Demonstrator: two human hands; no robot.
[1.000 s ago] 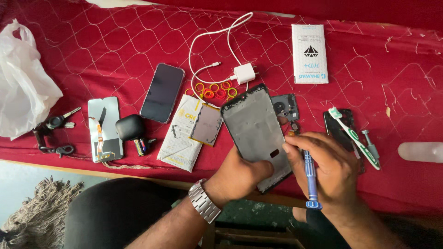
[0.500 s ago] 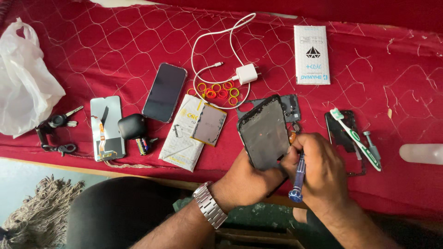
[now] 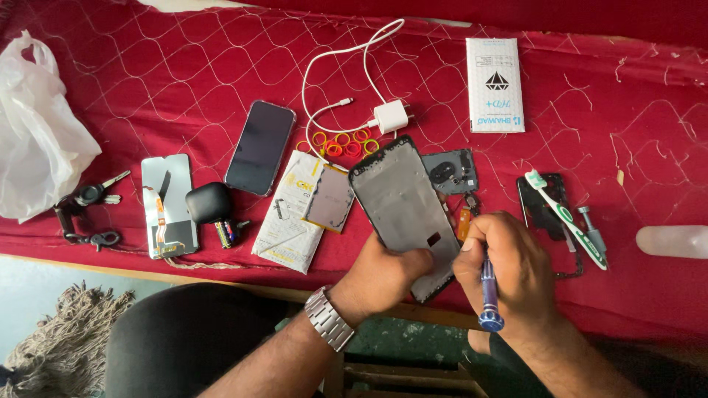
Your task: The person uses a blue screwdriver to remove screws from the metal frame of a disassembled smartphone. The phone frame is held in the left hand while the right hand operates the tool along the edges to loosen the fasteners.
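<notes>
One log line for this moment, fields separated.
left hand: holds phone frame | right hand: grips blue screwdriver | surface: red cloth

A red quilted cloth [image 3: 147, 88] covers the table. At nine o'clock lies a crumpled white plastic bag [image 3: 33, 140], with a bunch of keys [image 3: 87, 203] just below it. Toward the centre sit a detached phone screen [image 3: 168, 206], a black earbud case [image 3: 209, 203] and an intact black smartphone [image 3: 259, 147]. A white-and-yellow packet [image 3: 287, 217] bears a flat phone battery [image 3: 329, 199]. At twelve o'clock, a white charger with cable [image 3: 389, 116] lies above a cluster of orange and yellow rubber rings [image 3: 341, 142]. At one o'clock is a white screen-protector box [image 3: 495, 85]. At three o'clock, a green-and-white toothbrush [image 3: 568, 219] crosses a dark phone part [image 3: 540, 203].
</notes>
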